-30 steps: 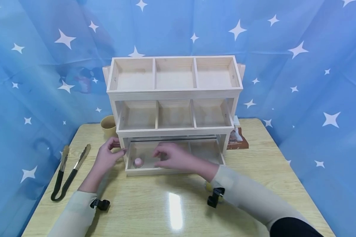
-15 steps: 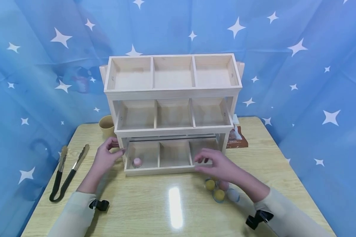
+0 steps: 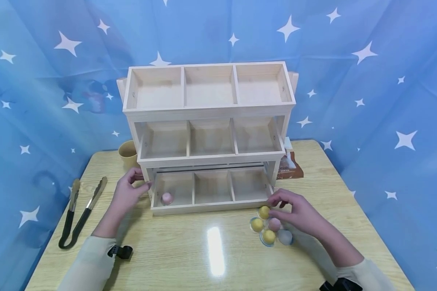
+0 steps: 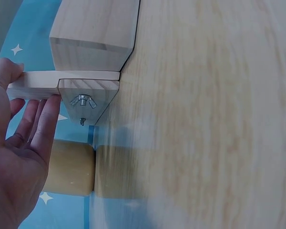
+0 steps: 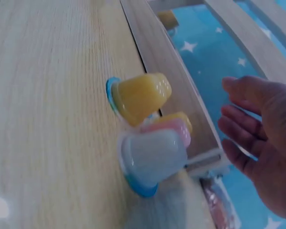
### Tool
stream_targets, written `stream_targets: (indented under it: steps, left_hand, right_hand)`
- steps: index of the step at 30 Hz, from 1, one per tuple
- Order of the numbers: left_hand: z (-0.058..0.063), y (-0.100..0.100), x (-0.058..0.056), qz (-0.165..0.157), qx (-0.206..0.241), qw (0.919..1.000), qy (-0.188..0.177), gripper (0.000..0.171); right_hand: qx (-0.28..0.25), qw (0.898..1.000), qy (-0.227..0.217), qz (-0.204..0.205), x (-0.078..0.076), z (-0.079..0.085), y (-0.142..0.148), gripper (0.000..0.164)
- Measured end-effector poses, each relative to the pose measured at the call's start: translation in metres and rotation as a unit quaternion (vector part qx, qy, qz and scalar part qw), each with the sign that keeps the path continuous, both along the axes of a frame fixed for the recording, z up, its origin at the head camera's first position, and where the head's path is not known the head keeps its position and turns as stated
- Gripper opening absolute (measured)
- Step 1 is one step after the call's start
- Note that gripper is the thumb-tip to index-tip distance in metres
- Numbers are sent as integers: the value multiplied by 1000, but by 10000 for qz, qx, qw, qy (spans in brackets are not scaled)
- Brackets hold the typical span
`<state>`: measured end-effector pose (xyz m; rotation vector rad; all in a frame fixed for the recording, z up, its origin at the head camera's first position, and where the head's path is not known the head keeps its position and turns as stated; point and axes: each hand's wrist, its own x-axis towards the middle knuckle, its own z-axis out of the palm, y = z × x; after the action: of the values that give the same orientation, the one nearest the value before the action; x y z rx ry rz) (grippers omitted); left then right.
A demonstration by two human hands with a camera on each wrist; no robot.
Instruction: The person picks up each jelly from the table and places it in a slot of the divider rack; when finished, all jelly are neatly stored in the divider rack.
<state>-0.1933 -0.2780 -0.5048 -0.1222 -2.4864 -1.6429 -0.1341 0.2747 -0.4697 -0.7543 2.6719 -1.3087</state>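
Note:
A three-tier wooden rack with divided trays stands on the table. In the left wrist view my left hand grips its side upright between thumb and fingers. One pink jelly cup sits in the left compartment of the bottom tray. By that tray's right front corner my right hand hovers beside a cluster of upturned jelly cups on the table. The cluster has several yellow jelly cups, a pink jelly cup and a whitish jelly cup. In the right wrist view its loosely bent fingers hold nothing.
Black-handled tongs lie at the left of the table. Behind my left hand stands a tan cup. A brown packet lies by the rack's right side. A blue starred cloth hangs around the table.
My right hand has moved right, from over the bottom tray's middle to beside the jelly cups, which it uncovers. The left hand stays on the rack. The head view has shifted slightly.

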Motion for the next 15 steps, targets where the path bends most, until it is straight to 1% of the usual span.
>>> stream_targets:
  steps: [4, 8, 11, 15]
  left_hand:
    - [0, -1, -1, -11, -17, 10000, 11, 33]
    - [3, 0, 1, 17, -96, 9999, -26, 33]
    - [4, 0, 2, 41, -131, 9999, -74, 34]
    - [2, 0, 2, 24, -115, 9999, -88, 34]
  right_hand:
    - [-6, 9999, -149, -13, 3, -7, 10, 26]
    - [-99, 9996, -251, 68, 7, -15, 16, 28]
    - [-107, 9989, -454, 59, 9, -20, 18, 28]
    - [-66, 9972, -738, 56, 10, -25, 19, 25]
